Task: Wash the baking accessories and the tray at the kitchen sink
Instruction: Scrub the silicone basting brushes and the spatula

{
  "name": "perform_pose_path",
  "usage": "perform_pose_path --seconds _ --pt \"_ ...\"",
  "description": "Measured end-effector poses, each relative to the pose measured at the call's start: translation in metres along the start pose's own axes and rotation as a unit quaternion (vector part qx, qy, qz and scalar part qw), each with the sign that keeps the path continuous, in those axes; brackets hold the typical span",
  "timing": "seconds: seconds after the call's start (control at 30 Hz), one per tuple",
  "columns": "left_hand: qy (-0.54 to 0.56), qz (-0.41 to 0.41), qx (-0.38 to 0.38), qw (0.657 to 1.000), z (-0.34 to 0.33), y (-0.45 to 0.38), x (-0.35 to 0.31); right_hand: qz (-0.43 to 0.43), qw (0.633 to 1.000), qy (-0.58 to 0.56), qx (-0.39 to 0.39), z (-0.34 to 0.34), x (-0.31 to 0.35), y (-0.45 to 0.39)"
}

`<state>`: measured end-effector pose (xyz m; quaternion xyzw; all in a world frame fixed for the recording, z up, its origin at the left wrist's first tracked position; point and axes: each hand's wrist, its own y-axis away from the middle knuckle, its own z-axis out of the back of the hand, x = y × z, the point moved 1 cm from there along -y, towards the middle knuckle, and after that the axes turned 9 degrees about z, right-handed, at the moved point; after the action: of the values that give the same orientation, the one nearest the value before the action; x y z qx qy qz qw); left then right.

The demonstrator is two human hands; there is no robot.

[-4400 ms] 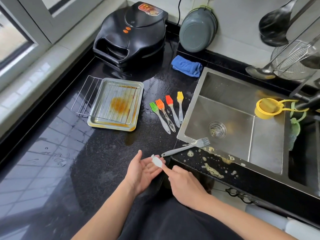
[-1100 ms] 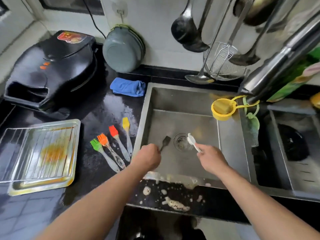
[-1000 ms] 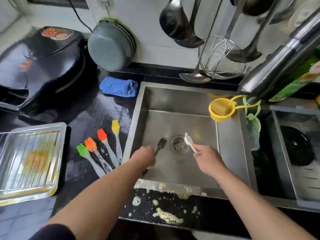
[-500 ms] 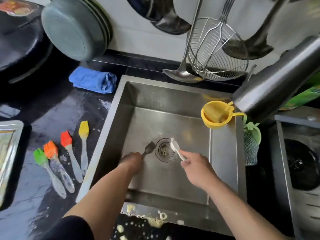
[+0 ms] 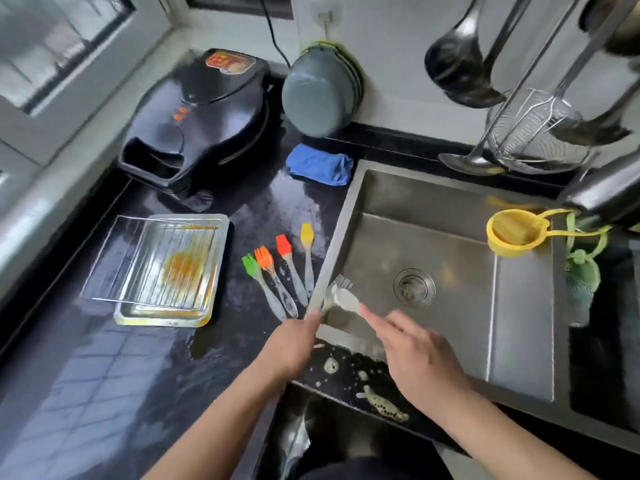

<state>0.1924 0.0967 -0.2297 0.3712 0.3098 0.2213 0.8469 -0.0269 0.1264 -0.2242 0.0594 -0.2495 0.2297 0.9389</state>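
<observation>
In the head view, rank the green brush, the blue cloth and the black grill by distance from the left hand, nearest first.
From the left hand:
1. Green brush, just beyond it on the counter.
2. Blue cloth, farther back beside the sink corner.
3. Black grill, far back-left.

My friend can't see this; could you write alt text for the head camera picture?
Two hands, left and right, hold a grey brush and a white utensil at the sink edge. Four coloured brushes and a stained tray lie on the counter.
</observation>
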Motion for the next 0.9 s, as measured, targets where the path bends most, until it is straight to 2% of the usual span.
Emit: perform_pose_path --seconds 0.1,0.17,0.23,0.27,0.33,0.4,0.43,0.5,0.57,0.63,0.7,0.83,0.9 --pt "0.014 -0.014 -0.044 0.999 0.011 0.02 0.03 0.021 0.998 0.052 0.006 -0.005 0.032 -0.017" --pt "-0.041 -0.058 -0.081 0.994 0.015 0.027 0.044 -0.031 0.996 0.086 0.005 -0.002 0.035 -0.031" --pt "-0.052 -0.059 -0.115 0.99 0.019 0.029 0.055 -0.076 0.993 0.089 -0.013 0.004 0.042 -0.036" --pt "-0.052 -0.055 -0.13 0.989 0.02 0.03 0.059 -0.065 0.993 0.093 -0.021 0.005 0.053 -0.035" --pt "-0.052 -0.046 -0.172 0.983 0.022 0.033 0.064 -0.012 0.993 0.113 0.01 -0.003 0.073 -0.027" --pt "-0.056 -0.071 -0.206 0.974 0.017 0.036 0.068 0.007 0.988 0.15 0.019 -0.009 0.083 -0.025" --pt "-0.084 -0.076 -0.206 0.972 0.015 0.036 0.07 -0.014 0.989 0.146 0.015 -0.01 0.078 -0.029" --pt "-0.127 -0.051 -0.177 0.975 0.011 0.031 0.072 -0.113 0.985 0.109 0.063 -0.006 0.057 -0.036" --pt "-0.123 -0.035 -0.138 0.982 0.004 0.024 0.075 -0.152 0.982 0.103 0.051 -0.002 0.052 -0.03" --pt "-0.118 -0.019 -0.107 0.987 -0.004 0.017 0.082 -0.112 0.988 0.088 0.052 -0.017 0.067 -0.016" --pt "-0.123 -0.01 -0.092 0.988 -0.015 0.01 0.092 -0.063 0.989 0.084 0.101 -0.043 0.091 0.004" --pt "-0.125 0.001 -0.053 0.991 -0.033 0.003 0.1 -0.133 0.972 0.101 0.168 -0.07 0.077 0.011" --pt "-0.135 0.012 -0.054 0.989 -0.038 -0.008 0.107 -0.139 0.968 0.112 0.174 -0.074 0.079 0.014"
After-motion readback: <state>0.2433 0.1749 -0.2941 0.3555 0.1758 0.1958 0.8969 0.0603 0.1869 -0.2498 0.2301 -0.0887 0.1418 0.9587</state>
